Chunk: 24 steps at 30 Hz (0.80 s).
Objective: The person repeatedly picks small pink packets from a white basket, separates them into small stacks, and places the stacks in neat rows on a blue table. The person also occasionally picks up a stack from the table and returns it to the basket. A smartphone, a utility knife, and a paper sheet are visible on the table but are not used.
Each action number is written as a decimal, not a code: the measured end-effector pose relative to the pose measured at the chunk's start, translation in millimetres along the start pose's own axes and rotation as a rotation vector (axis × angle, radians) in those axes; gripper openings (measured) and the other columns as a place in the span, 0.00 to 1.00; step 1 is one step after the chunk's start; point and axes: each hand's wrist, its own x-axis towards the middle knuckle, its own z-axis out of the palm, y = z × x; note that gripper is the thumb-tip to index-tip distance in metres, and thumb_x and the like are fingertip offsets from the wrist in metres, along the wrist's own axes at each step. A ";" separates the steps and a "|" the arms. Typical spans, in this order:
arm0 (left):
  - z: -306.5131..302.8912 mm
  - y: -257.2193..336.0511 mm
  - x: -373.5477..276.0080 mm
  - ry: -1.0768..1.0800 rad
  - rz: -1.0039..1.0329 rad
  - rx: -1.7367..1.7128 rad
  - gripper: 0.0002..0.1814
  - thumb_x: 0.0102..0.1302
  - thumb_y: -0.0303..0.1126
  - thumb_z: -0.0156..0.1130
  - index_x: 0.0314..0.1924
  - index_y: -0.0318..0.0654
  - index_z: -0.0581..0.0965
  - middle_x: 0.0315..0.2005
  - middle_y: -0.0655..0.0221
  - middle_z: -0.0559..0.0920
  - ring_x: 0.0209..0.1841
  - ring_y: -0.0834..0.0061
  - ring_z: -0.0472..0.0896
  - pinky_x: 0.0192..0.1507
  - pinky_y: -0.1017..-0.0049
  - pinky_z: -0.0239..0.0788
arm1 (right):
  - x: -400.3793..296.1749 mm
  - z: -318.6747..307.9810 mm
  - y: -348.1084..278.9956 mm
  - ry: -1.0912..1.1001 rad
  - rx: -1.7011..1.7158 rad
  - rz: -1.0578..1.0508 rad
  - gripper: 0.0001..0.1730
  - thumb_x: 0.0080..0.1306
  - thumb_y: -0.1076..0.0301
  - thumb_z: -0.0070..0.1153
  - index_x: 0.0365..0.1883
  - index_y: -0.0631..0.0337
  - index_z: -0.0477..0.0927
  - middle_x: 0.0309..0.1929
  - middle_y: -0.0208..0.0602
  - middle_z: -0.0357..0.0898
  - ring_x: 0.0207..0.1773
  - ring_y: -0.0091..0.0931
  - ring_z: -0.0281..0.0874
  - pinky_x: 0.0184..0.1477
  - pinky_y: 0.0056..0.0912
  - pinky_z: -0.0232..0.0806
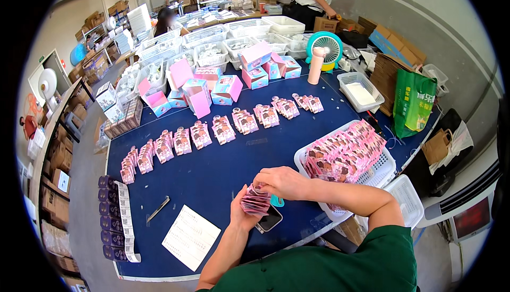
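Note:
My left hand (241,212) is wrapped around a thick stack of pink printed packets (255,201), their edges fanned toward me. Over the top of that stack, my right hand (281,182) pinches at the packets' upper edge. Below them, partly covered, lies a smartphone (270,219) beside a small teal object (277,201). To the right a white plastic basket (380,170) is heaped with more of the pink packets (342,152). Across the blue tabletop runs a curved row of small packet piles (201,134), each fanned out.
A handwritten sheet (191,237) and a utility knife (158,209) lie at left, near dark boxes (111,228) and a label strip (126,220). Behind stand open pink-and-blue boxes (197,92), a bottle (316,65), a fan (324,49) and a green bag (414,102). Several people are farther back.

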 end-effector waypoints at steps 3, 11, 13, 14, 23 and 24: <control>-7.3 8.9 1.2 -0.066 -0.009 -0.050 0.20 0.77 0.46 0.48 0.52 0.37 0.76 0.46 0.60 0.82 0.49 0.62 0.81 0.53 0.63 0.74 | 12.2 1.3 10.2 -0.052 0.134 -0.006 0.07 0.64 0.70 0.60 0.39 0.60 0.82 0.37 0.40 0.80 0.40 0.41 0.81 0.43 0.40 0.73; -27.6 35.1 -5.8 -0.091 -0.003 -0.029 0.24 0.78 0.48 0.46 0.56 0.34 0.75 0.49 0.57 0.82 0.52 0.61 0.81 0.56 0.62 0.73 | 38.7 11.4 2.0 -0.098 0.340 0.348 0.06 0.64 0.70 0.61 0.35 0.65 0.80 0.31 0.42 0.85 0.35 0.32 0.85 0.39 0.33 0.74; -34.9 42.0 -10.1 -0.049 0.019 -0.013 0.24 0.78 0.49 0.46 0.56 0.35 0.75 0.49 0.58 0.82 0.51 0.61 0.81 0.56 0.62 0.73 | 42.6 24.9 -2.6 -0.062 0.274 0.288 0.05 0.64 0.71 0.61 0.35 0.62 0.80 0.32 0.40 0.83 0.35 0.35 0.84 0.38 0.35 0.73; -41.3 48.4 -10.1 -0.073 0.012 0.000 0.23 0.77 0.49 0.46 0.56 0.36 0.75 0.48 0.59 0.82 0.51 0.62 0.81 0.55 0.62 0.73 | 47.2 29.2 -5.5 -0.060 0.235 0.260 0.04 0.64 0.70 0.60 0.35 0.61 0.81 0.32 0.39 0.83 0.35 0.36 0.83 0.38 0.36 0.73; -75.1 89.1 -12.1 -0.068 0.277 -0.132 0.22 0.76 0.50 0.48 0.54 0.40 0.77 0.49 0.62 0.82 0.54 0.64 0.80 0.58 0.62 0.71 | 105.5 80.7 -20.5 -0.043 -0.190 -0.078 0.05 0.65 0.66 0.59 0.37 0.54 0.84 0.36 0.29 0.79 0.42 0.31 0.79 0.40 0.35 0.74; -73.3 92.2 -14.4 -0.051 0.324 -0.106 0.22 0.76 0.49 0.48 0.56 0.41 0.77 0.51 0.63 0.82 0.56 0.65 0.79 0.60 0.63 0.70 | 111.2 87.1 -21.5 -0.035 -0.215 -0.102 0.05 0.65 0.66 0.59 0.37 0.54 0.84 0.37 0.29 0.79 0.44 0.30 0.78 0.40 0.35 0.74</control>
